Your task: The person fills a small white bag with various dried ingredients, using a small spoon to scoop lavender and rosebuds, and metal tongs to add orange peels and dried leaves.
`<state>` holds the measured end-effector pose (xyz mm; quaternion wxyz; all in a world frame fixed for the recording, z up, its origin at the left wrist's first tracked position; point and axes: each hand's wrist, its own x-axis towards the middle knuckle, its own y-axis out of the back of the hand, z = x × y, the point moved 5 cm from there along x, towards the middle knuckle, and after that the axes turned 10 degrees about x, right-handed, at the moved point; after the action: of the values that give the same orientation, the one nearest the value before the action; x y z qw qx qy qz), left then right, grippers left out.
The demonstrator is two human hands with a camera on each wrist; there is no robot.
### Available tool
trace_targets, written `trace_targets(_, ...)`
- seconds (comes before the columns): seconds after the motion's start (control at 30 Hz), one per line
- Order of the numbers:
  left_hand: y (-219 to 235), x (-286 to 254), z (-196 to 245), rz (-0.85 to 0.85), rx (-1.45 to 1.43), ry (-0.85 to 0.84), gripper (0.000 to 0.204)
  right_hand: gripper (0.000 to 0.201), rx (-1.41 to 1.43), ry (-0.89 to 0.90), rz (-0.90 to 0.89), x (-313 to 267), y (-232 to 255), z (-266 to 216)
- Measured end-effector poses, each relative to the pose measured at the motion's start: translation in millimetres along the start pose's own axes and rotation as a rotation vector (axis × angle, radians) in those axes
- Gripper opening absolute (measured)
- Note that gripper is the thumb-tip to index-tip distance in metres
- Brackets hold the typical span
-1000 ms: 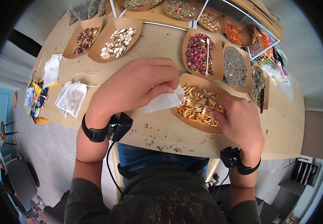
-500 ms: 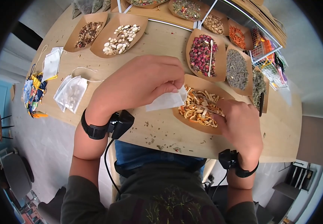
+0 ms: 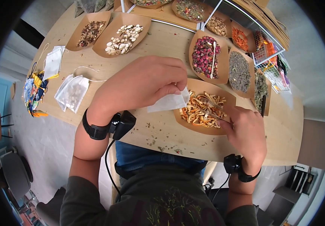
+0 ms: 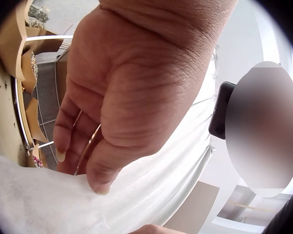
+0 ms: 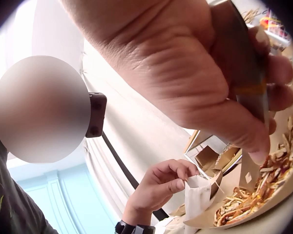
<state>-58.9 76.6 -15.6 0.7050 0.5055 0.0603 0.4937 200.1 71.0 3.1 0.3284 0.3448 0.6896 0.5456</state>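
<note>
My left hand (image 3: 143,81) pinches the top edge of a small white drawstring-type pouch (image 3: 164,104) between thumb and fingertips. The pouch hangs at the left rim of a brown paper tray (image 3: 204,130), its mouth towards the tray. In that tray lies a heap of dried orange-brown peel strips (image 3: 198,117). Over the heap's right side, my right hand (image 3: 247,128) grips metal tongs (image 5: 246,73); their two prongs point left, down at the strips. The left wrist view shows the thumb pressed to the white cloth (image 4: 53,200) of the pouch.
Beyond are trays of rosebuds (image 3: 204,56) with a white spoon, grey-green herb (image 3: 239,71) and white slices (image 3: 123,39). At left lie a filled white pouch (image 3: 72,94), flat pouches (image 3: 53,62) and patterned sachets (image 3: 34,94). Wire baskets (image 3: 269,60) stand at right.
My right hand has shifted slightly right and down, and more of the tongs' prongs shows above the strips. The left hand keeps its pinch on the pouch. The head view has tilted a little.
</note>
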Motion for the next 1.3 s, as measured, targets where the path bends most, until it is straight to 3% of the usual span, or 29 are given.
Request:
trace_targets(0.37, -1.2, 1.0, 0.8, -0.012, -0.007, 0.000, 0.014, 0.016, 0.124, 0.047, 0.090, -5.5, 16.2, 9.6)
trace_targets(0.43, -1.5, 0.1, -0.2, -0.011, -0.009, 0.002, 0.014, 0.026, 0.312, 0.087, 0.106, -7.4, 21.8, 11.7)
trace_targets(0.67, -0.6, 1.8, 1.6, -0.071, -0.020, 0.035, 0.013, 0.020, 0.314, 0.155, 0.123, -2.7, 37.7, -7.9)
trace_targets(0.93, -2.0, 1.6, 3.2, -0.039, -0.090, -0.018, 0.011, 0.017, 0.059, 0.274, 0.048, 21.6, 35.9, -33.1)
trace_targets(1.07, -2.9, 1.9, 3.8, -0.048, -0.097, -0.010, 0.011, 0.018, 0.076, 0.314, 0.015, 33.0, 20.7, -38.7)
trace_targets(1.17, -1.8, 1.8, 1.8, -0.033, -0.095, -0.007, 0.011, 0.029, 0.179, 0.374, 0.101, 31.1, 24.9, -33.0)
trace_targets(1.23, -1.0, 1.1, 0.4, -0.032, -0.044, 0.009, 0.011, 0.035, 0.290, 0.199, 0.075, 23.6, 34.5, -10.1)
trace_targets(1.3, -1.4, 0.7, 0.2, -0.022, -0.050, 0.008, 0.011, 0.039, 0.245, 0.165, 0.056, 15.1, 34.7, 6.9)
